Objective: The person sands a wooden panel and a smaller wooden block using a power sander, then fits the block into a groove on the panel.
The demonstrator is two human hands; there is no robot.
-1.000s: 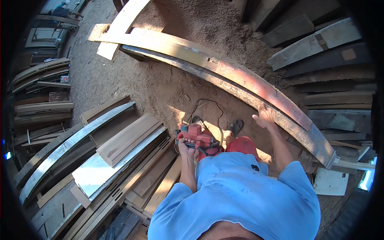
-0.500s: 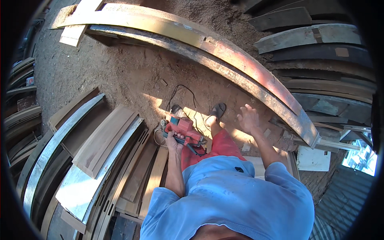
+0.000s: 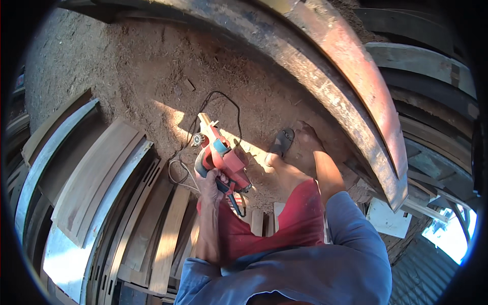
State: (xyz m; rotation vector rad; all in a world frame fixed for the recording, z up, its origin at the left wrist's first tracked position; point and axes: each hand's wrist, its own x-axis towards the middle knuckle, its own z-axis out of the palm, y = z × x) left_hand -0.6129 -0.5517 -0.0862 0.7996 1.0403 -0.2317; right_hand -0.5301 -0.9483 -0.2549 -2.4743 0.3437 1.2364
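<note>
My left hand is closed round the black handle of a red electric planer. The tool is tilted in front of my red shorts, a pale part at its far end pointing away from me. A black cord loops beyond it over the ground. Reaching past my knee, my right hand hangs in shadow beside my sandaled foot. Its fingers look loosely apart and hold nothing I can see. The long curved wooden beam runs just beyond that hand, not visibly touched.
Curved planks are stacked close on my left, with narrower slotted boards beside them. More curved timber is piled at far right. A white panel stands near the beam's lower end. Dusty ground lies between.
My view has come closer to the beam and ground. The planer, still in my left hand, has turned so its far end points forward. My right hand has reached forward beside my foot.
</note>
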